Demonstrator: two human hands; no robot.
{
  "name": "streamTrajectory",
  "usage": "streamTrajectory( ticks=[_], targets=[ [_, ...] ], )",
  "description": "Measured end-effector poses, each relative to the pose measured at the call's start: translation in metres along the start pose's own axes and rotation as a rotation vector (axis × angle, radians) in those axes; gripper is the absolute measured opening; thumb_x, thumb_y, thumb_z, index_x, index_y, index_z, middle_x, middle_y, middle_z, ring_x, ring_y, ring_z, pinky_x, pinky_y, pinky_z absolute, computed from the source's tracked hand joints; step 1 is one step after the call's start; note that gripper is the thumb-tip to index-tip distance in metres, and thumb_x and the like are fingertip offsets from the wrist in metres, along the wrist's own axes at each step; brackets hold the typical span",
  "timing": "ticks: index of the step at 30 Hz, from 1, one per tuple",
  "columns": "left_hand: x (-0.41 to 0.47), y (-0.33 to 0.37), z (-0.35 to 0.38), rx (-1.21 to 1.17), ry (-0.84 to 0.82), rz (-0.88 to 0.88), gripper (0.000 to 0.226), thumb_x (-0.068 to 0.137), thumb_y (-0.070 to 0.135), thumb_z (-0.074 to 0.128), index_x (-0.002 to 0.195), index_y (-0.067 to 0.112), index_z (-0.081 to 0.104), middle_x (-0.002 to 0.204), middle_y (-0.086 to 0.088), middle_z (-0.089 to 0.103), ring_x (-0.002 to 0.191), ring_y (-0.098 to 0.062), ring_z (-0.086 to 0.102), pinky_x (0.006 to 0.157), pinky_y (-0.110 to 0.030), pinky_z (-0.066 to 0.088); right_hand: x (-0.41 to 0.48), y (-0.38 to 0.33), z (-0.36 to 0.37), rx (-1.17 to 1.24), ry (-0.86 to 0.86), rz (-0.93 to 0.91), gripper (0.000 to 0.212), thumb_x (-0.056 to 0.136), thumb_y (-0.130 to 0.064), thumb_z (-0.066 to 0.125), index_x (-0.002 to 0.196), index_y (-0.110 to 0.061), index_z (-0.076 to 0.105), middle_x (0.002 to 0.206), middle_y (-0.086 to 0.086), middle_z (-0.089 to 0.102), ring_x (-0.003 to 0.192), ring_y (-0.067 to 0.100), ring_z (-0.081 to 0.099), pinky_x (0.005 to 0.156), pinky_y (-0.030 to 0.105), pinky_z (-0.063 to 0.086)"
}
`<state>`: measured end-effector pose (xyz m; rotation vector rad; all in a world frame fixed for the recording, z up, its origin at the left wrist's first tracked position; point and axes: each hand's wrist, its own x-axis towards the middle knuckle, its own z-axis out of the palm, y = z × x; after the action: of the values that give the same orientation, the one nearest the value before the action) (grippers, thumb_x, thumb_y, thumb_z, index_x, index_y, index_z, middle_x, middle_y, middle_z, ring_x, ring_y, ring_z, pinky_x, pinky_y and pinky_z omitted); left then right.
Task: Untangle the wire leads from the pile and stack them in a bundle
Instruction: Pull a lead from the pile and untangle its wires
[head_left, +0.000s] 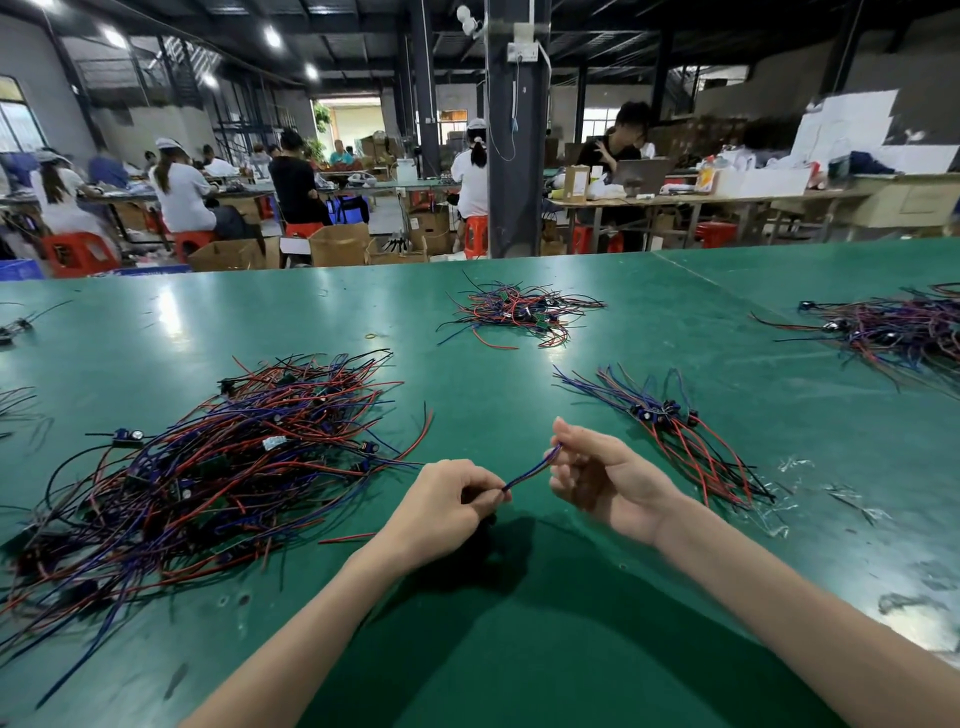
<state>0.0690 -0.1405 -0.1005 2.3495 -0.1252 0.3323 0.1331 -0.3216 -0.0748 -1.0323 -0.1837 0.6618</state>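
Both hands, left hand (445, 506) and right hand (597, 475), pinch one blue wire lead (531, 472) between them above the green table (519, 649). Tangled pile (208, 467) lies left, bundle (670, 431) right.

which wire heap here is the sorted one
The small bundle just past the right hand: its leads lie side by side, while the big pile at left and the far heaps are tangled.
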Motion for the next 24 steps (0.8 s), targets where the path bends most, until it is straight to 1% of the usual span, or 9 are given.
streamTrajectory(
  ticks=[3, 7, 10, 13, 15, 18, 20, 22, 24],
  targets=[
    [-0.002, 0.004, 0.0, 0.061, -0.038, 0.042, 0.014, 0.088, 0.009, 0.062, 0.091, 0.013, 0.075, 0.08, 0.0, 0.062, 0.071, -0.01, 0.055, 0.067, -0.018, 0.04, 0.004, -0.005, -0.009, -0.071, 0.145, -0.113, 0.019, 0.066, -0.023, 0.074, 0.064, -0.012, 0.059, 0.05, -0.002, 0.057, 0.042, 0.007, 0.051, 0.043, 0.014, 0.039],
    [-0.008, 0.018, 0.003, -0.053, -0.171, 0.096, 0.013, 0.089, 0.009, 0.062, 0.09, 0.012, 0.075, 0.081, 0.001, 0.062, 0.069, -0.006, 0.059, 0.071, -0.016, 0.045, 0.014, -0.007, -0.027, -0.497, 0.435, -0.482, 0.025, 0.076, -0.015, 0.077, 0.061, -0.011, 0.057, 0.051, -0.001, 0.064, 0.045, 0.007, 0.055, 0.051, 0.015, 0.041],
    [-0.011, 0.028, 0.007, -0.154, -0.227, 0.124, 0.012, 0.088, 0.008, 0.064, 0.09, 0.012, 0.075, 0.078, 0.007, 0.062, 0.066, -0.002, 0.061, 0.073, -0.015, 0.049, 0.018, 0.0, -0.036, -0.89, 0.486, -0.709, 0.028, 0.078, -0.017, 0.077, 0.06, -0.011, 0.056, 0.051, -0.003, 0.058, 0.049, 0.01, 0.049, 0.055, 0.021, 0.042],
    [-0.011, 0.029, 0.005, -0.222, -0.222, 0.081, 0.01, 0.088, 0.007, 0.065, 0.091, 0.009, 0.075, 0.075, 0.011, 0.062, 0.066, 0.0, 0.06, 0.072, -0.016, 0.048, 0.021, 0.006, -0.038, -1.382, 0.469, -1.034, 0.027, 0.079, -0.015, 0.077, 0.064, -0.009, 0.055, 0.056, -0.001, 0.054, 0.052, 0.02, 0.047, 0.058, 0.031, 0.038],
    [-0.01, 0.027, 0.004, -0.256, -0.211, 0.046, 0.01, 0.087, 0.005, 0.066, 0.092, 0.005, 0.074, 0.074, 0.01, 0.063, 0.065, 0.0, 0.06, 0.07, -0.015, 0.047, 0.023, 0.007, -0.039, -1.548, 0.425, -1.141, 0.026, 0.078, -0.013, 0.076, 0.065, -0.007, 0.055, 0.058, 0.003, 0.055, 0.054, 0.026, 0.05, 0.06, 0.032, 0.036],
    [-0.01, 0.026, 0.004, -0.264, -0.176, 0.036, 0.01, 0.087, 0.005, 0.065, 0.091, 0.005, 0.074, 0.076, 0.006, 0.063, 0.064, -0.003, 0.06, 0.069, -0.018, 0.048, 0.024, 0.005, -0.043, -1.615, 0.411, -1.192, 0.024, 0.079, -0.014, 0.074, 0.065, -0.007, 0.056, 0.058, 0.003, 0.055, 0.053, 0.026, 0.05, 0.061, 0.032, 0.034],
    [-0.011, 0.028, 0.005, -0.243, -0.123, 0.079, 0.011, 0.088, 0.006, 0.064, 0.089, 0.008, 0.074, 0.082, 0.004, 0.06, 0.067, -0.005, 0.059, 0.071, -0.018, 0.048, 0.025, 0.005, -0.045, -1.602, 0.424, -1.17, 0.024, 0.078, -0.015, 0.074, 0.065, -0.008, 0.056, 0.058, 0.002, 0.056, 0.053, 0.025, 0.051, 0.061, 0.03, 0.034],
    [-0.012, 0.032, 0.005, -0.231, -0.075, 0.17, 0.011, 0.087, 0.005, 0.065, 0.086, 0.009, 0.075, 0.098, 0.003, 0.056, 0.081, -0.006, 0.057, 0.076, -0.019, 0.048, 0.024, 0.006, -0.044, -1.511, 0.438, -1.064, 0.025, 0.078, -0.016, 0.077, 0.065, -0.008, 0.058, 0.058, 0.001, 0.057, 0.054, 0.024, 0.052, 0.062, 0.031, 0.037],
    [-0.014, 0.035, 0.006, -0.236, -0.069, 0.251, 0.01, 0.085, 0.004, 0.067, 0.084, 0.009, 0.076, 0.119, 0.009, 0.055, 0.099, -0.007, 0.053, 0.086, -0.022, 0.048, 0.025, 0.009, -0.041, -1.371, 0.416, -0.931, 0.024, 0.078, -0.018, 0.077, 0.064, -0.01, 0.059, 0.056, -0.005, 0.057, 0.052, 0.017, 0.051, 0.059, 0.03, 0.041]
  ],
)
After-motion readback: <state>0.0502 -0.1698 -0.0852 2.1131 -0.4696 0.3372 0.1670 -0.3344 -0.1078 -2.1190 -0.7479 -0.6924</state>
